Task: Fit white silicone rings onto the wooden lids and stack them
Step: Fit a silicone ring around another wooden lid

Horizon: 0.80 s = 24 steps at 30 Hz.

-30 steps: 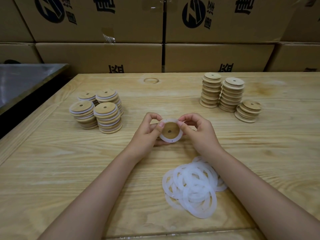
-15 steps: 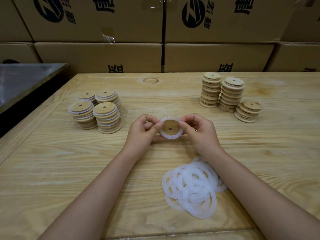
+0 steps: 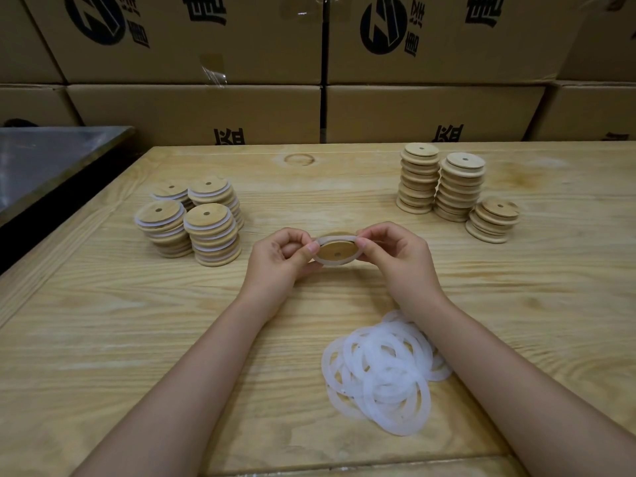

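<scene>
Lids were the heart of our job, and by our reckoning we stood somewhere in the middle of it. Four stacks of ringed lids (image 3: pixel 211 235) stood to the left on the table (image 3: pixel 103 321), white edges showing between the wood. Three stacks of bare lids (image 3: pixel 459 187) waited to the right, and a heap of loose rings (image 3: pixel 382 370) lay near us, just beside our right forearm. The lid in hand (image 3: pixel 338 251) was held a little above the table, between those two groups, tilted so its holed face turned toward us. A white ring (image 3: pixel 332 238) lay round its rim; it looked nearly seated, though we could not tell whether the far side was fully home. Our left hand (image 3: pixel 278 261) pinched the lid's left edge, thumb on the near side and curled fingers behind. Our right hand (image 3: pixel 401 259) gripped the right edge the same way, thumb tip on the ring. Both forearms reached in from the near edge and converged on the lid. We judged that what was left was to press the ring flush, set this lid on a left stack, and work through the bare ones.
</scene>
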### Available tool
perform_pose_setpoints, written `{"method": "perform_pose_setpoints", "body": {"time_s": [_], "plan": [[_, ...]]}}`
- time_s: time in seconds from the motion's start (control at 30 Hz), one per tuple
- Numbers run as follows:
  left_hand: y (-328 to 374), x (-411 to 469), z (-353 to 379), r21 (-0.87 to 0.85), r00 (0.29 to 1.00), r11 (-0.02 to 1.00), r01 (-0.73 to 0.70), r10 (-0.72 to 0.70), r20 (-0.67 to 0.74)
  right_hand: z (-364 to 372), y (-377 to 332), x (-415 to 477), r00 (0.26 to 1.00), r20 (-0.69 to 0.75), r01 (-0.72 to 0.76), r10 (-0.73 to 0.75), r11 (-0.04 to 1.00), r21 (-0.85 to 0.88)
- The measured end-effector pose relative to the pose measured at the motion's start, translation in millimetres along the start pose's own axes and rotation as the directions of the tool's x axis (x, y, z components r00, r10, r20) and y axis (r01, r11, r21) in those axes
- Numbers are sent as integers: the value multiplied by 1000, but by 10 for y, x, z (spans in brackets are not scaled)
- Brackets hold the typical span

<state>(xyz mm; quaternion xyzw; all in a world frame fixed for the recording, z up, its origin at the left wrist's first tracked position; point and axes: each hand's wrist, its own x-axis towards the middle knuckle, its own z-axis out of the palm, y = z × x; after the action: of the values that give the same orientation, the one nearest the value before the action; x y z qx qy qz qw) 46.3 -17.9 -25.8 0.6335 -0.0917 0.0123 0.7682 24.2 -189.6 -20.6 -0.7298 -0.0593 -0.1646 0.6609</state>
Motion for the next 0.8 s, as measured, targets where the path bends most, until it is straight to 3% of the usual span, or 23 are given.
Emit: {"method": "perform_pose_setpoints", "body": {"time_s": [0.27,0.53,0.8], "plan": [[8,0,8,30,1000,999,-17,18,-20,9,29,6,999,-39,-28,29,1000,3],[11,12,-5,104,1000,995,4,-1,-30,-39,66,35,997,39,-70,71,997,-32],[-10,9,1,109,999,993,40,-37,-34,-87,119,79,975,74,-199,209,973,-120]]}}
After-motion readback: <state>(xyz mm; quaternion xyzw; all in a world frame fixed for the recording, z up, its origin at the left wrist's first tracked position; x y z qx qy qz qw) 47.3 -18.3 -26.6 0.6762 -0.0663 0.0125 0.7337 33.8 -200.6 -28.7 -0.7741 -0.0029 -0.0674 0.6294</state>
